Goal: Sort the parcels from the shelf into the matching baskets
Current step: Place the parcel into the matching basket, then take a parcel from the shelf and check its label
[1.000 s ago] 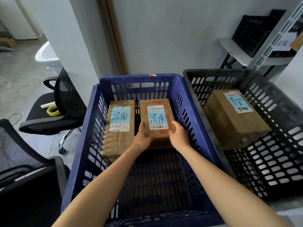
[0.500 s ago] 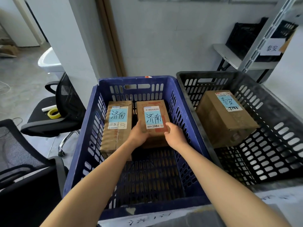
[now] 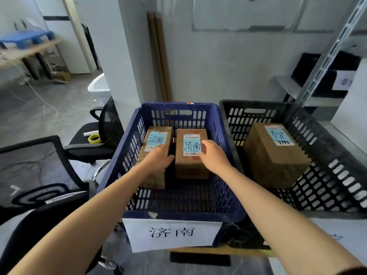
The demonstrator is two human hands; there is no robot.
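Reaching past a white sign [image 3: 171, 233] marked 济南 on the near wall of the blue basket [image 3: 198, 215], both forearms are extended into it. The left hand [image 3: 157, 160] is laid on the near end of the left parcel [image 3: 158, 133], fingers loose and grasping nothing. The right hand [image 3: 213, 155] is rested on top of the right parcel [image 3: 191, 167], fingers released, touching its blue label. Both parcels are set side by side toward the far wall, each marked 济南. Just beside, a third parcel [image 3: 274, 155] is seen in a black basket [image 3: 258, 103]. Farther left, a tape roll [image 3: 94, 138] is seen on a chair [image 3: 107, 126].
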